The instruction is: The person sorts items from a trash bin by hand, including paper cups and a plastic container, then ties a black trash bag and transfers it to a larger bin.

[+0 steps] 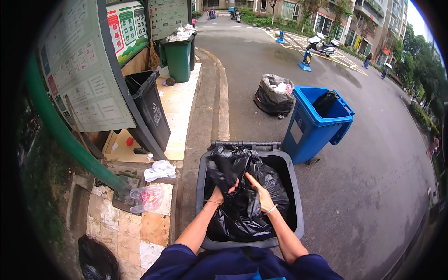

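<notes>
Right in front of me stands a dark grey wheeled bin (297,210), its lid swung back out of sight. A stuffed black plastic garbage bag (276,190) fills most of it. My left hand (220,195) grips a gathered, motion-blurred strip of the bag's plastic that sticks up from the fist. Opposite it, my right hand (261,197) holds another bunched end of the plastic against the palm, its index finger stretched out. Both hands are above the middle of the bag, a short gap between them.
A blue wheeled bin (297,136) stands at front right, beside a woven sack (274,99) of waste. Left are a black bin (152,112), a green bin (177,63), notice boards (80,70) and a green pole (73,136). A black bag (98,259) lies lower left.
</notes>
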`<state>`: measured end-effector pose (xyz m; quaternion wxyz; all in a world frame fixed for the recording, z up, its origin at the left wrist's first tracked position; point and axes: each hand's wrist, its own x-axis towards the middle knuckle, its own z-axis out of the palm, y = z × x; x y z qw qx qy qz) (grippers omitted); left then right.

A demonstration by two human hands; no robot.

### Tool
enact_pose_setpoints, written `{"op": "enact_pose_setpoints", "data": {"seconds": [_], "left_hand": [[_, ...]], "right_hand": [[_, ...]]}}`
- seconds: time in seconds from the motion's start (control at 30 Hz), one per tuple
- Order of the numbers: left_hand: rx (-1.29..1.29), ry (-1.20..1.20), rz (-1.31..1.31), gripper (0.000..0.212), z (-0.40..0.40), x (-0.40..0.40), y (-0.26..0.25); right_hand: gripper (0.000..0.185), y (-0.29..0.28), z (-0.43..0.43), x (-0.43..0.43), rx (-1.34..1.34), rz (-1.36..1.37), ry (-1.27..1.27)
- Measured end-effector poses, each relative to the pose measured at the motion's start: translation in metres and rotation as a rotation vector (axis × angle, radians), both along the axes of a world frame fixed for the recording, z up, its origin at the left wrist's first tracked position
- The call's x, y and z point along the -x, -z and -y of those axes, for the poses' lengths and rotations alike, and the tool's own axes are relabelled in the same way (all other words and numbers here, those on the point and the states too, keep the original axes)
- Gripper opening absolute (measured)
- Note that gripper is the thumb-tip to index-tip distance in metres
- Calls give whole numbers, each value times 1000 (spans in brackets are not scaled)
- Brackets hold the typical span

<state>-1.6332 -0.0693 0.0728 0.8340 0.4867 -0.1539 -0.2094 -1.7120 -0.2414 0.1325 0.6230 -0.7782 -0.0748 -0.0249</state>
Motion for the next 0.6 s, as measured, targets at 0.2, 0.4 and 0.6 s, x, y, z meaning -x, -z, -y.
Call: {"op": "enact_pose_setpoints", "data": {"seconds": [0.2,0.4,0.6], "left_hand": [[-917,25,729,26,24,10,-22],[-939,212,967,26,21,2,-15],[-302,500,147,39,16,-22,-44]], "right_hand": [[51,96,71,-3,-147,-184,-151],[38,67,62,-1,121,14,-213],[21,41,51,-27,-991,-515,213]]}}
